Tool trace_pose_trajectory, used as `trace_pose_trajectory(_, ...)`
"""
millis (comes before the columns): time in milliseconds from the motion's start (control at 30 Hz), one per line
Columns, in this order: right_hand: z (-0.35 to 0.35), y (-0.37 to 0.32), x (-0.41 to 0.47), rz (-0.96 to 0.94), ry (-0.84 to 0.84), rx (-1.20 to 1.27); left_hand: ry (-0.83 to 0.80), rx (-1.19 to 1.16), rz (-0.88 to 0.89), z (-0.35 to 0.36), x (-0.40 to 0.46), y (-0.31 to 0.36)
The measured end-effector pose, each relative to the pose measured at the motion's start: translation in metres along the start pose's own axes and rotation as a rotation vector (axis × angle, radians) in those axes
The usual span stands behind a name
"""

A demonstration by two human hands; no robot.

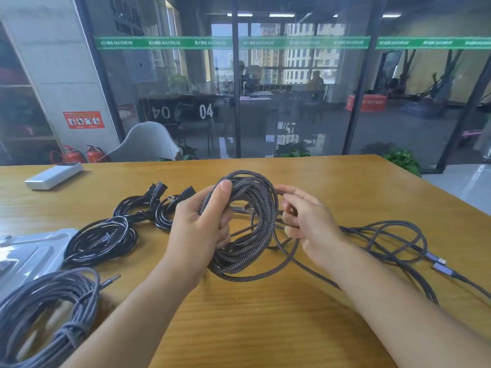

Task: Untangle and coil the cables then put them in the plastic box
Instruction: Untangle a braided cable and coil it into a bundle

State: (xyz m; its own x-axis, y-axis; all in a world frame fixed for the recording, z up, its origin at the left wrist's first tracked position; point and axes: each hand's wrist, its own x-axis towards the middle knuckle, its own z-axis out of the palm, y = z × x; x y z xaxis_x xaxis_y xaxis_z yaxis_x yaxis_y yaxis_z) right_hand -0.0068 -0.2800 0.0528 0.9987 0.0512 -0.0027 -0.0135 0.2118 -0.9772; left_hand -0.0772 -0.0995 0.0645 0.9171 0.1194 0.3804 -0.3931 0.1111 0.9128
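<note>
My left hand (202, 224) grips a thick coil of grey braided cable (249, 235) held upright over the middle of the wooden table, thumb pressed on its top. My right hand (305, 216) pinches a strand at the coil's right side. The rest of this cable trails right in loose tangled loops (393, 237), ending in two metal plugs (441, 264). Black power cords (106, 237) lie coiled to the left. A second grey braided coil (39, 314), tied with its own end, lies at the lower left. The clear plastic box (29, 256) sits at the left edge, partly under that coil.
A white rectangular device (53, 175) lies at the far left of the table (265, 314). The table's right edge runs diagonally near the loose loops. A glass wall, a grey chair and fire extinguishers stand beyond the far edge.
</note>
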Motion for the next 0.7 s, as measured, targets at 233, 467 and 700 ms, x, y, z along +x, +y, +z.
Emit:
trace_pose_trajectory(233,0.002,0.007,0.003,0.212,-0.213,0.045,0.009,-0.038,-0.032,-0.003,0.001,-0.002)
trace_pose_trajectory(467,0.008,0.004,-0.008,0.254,-0.519,-0.013,-0.003,0.110,-0.005,-0.002,-0.001,-0.005)
trace_pose_trajectory(700,-0.005,0.004,-0.008,0.065,-0.783,-0.089,0.031,0.085,-0.014,-0.002,0.000,-0.005)
